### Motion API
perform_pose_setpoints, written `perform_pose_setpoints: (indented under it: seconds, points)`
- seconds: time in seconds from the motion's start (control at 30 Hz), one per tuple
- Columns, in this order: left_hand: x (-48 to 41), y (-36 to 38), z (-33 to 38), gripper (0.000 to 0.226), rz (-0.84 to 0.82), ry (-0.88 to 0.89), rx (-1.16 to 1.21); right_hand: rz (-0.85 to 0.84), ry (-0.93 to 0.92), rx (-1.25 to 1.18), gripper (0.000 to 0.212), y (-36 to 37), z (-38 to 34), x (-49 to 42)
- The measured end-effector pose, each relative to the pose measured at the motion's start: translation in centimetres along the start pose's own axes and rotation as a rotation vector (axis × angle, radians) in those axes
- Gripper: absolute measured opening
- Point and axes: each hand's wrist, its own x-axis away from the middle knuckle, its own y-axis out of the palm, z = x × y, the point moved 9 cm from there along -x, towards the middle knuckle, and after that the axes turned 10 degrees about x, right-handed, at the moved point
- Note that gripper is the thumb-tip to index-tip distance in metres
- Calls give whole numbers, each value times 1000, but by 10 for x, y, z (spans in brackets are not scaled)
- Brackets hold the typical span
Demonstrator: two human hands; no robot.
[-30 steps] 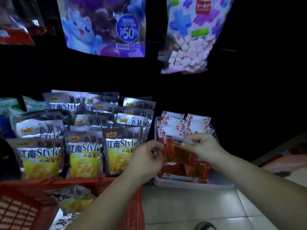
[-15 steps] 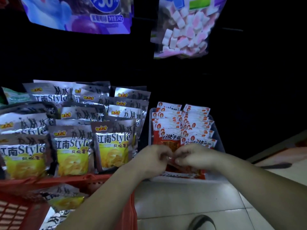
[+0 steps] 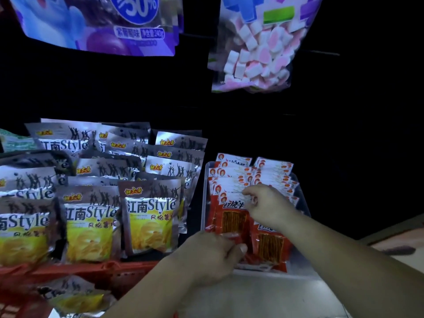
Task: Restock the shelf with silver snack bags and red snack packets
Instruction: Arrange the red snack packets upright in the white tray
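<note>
Red snack packets (image 3: 231, 216) stand in rows inside a clear tray (image 3: 305, 200) on the low shelf. My left hand (image 3: 213, 253) grips the bottom edge of the front red packet. My right hand (image 3: 268, 207) pinches that packet's white top edge, fingers curled. Silver snack bags (image 3: 151, 214) with yellow fronts stand in several rows to the left of the tray. One more silver bag (image 3: 73, 294) lies in the red basket below.
A red plastic basket (image 3: 96, 269) sits at lower left in front of the silver bags. A purple candy bag (image 3: 103, 24) and a marshmallow bag (image 3: 257, 49) hang overhead. Pale floor tiles (image 3: 263, 294) lie below the tray. The shelf back is dark.
My hands have come apart: the left dropped to the packet's bottom edge and the right rose to its top. The front red packet now stands upright in the tray.
</note>
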Motion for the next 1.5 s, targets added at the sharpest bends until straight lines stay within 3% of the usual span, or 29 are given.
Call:
perform_pose_setpoints:
  seconds: [0.17,0.3,0.53,0.6,0.8,0.9,0.97,1.03,1.07,1.2,1.27,1.37,1.5]
  points:
    - [-11,-15,0,31,131,91,62,63,-33,141,41,13,-2,-15]
    - [-18,-32,-7,19,235,100,172,112,-103,281,14,6,-12,-24]
    - [-20,-22,-18,24,144,109,108,241,-149,210,7,-16,-18,-28]
    - [-17,-13,-12,27,87,141,98,233,-144,102,16,-20,-15,-23]
    - [-1,9,-2,61,15,141,-69,128,-114,-242,23,-40,-17,4]
    - [8,-3,0,35,146,115,144,119,-106,-336,20,-57,-25,19]
    - [17,-37,-9,12,430,60,274,133,-105,-405,18,-71,-29,31]
    - [35,-74,-12,15,691,2,303,141,-129,-461,16,-90,-37,48]
    - [42,-86,-10,22,741,0,340,132,-146,-489,14,-99,-43,58]
    - [53,-104,17,30,636,55,792,112,-144,-629,17,-135,-60,99]
    - [68,-116,32,36,692,74,951,207,-110,-718,22,-154,-62,121]
    - [95,-133,58,40,696,126,1042,311,-56,-952,33,-171,-64,158]
    - [128,-154,84,45,661,130,1019,344,3,-1110,65,-174,-76,197]
